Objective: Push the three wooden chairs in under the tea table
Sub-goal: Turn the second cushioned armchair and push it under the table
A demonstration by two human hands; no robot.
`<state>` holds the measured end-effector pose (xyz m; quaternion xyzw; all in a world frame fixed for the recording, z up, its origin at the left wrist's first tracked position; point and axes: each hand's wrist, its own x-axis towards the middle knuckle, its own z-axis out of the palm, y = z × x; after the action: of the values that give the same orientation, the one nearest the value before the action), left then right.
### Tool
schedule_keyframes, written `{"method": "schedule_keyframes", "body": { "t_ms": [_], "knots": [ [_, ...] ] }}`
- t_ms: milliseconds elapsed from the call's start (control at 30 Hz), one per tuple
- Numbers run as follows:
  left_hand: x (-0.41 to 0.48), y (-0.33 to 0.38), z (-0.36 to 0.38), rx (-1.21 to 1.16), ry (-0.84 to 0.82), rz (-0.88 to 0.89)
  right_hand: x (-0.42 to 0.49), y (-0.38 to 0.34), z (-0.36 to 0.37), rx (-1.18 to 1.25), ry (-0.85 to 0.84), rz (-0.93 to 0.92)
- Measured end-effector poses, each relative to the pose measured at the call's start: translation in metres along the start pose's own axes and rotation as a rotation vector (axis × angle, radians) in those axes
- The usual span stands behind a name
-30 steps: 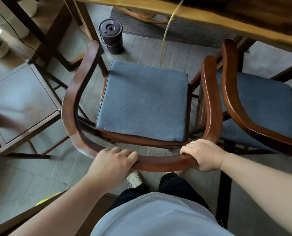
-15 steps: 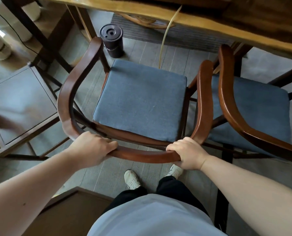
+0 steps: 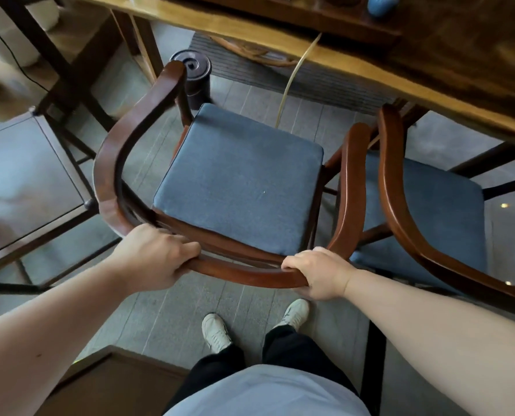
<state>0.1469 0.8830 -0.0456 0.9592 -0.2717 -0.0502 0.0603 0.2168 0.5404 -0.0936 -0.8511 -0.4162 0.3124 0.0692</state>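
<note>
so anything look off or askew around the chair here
Mostly one thing: the held chair sits skewed to the tea table edge, its front turned right toward the neighbouring chair. A dark canister stands on the floor just past its left armrest, close to its path. No spills or damage visible.

Bare forearms, no sleeves in view. A pale grey-blue shirt (image 3: 265, 391), black trousers (image 3: 292, 352) and white shoes (image 3: 215, 330) with laces.

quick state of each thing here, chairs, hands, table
middle chair: gripped by its back rail, seat not yet under the table
right chair: front tucked under the table edge
left hand: closed on rail
right hand: closed on rail
tea table: standing
</note>
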Motion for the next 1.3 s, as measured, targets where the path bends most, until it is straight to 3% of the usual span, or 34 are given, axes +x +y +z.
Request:
{"method": "schedule_keyframes", "body": {
  "t_ms": [333,600,1000,1133,1300],
  "knots": [
    [0.055,0.033,0.001,0.058,-0.074,-0.038,-0.015,0.055,-0.030,-0.008,0.019,0.057],
    [0.079,0.041,0.005,0.093,-0.039,0.017,-0.020,0.075,-0.037,0.047,0.067,0.145],
    [0.079,-0.016,-0.010,0.156,-0.081,0.007,0.014,0.046,-0.032,0.087,0.179,0.215],
    [0.079,-0.037,-0.012,0.189,-0.090,-0.086,0.031,0.040,-0.038,0.086,0.168,0.199],
    [0.087,-0.034,-0.010,0.126,-0.033,-0.069,0.029,0.053,-0.047,0.045,0.084,0.200]
  ]
}}
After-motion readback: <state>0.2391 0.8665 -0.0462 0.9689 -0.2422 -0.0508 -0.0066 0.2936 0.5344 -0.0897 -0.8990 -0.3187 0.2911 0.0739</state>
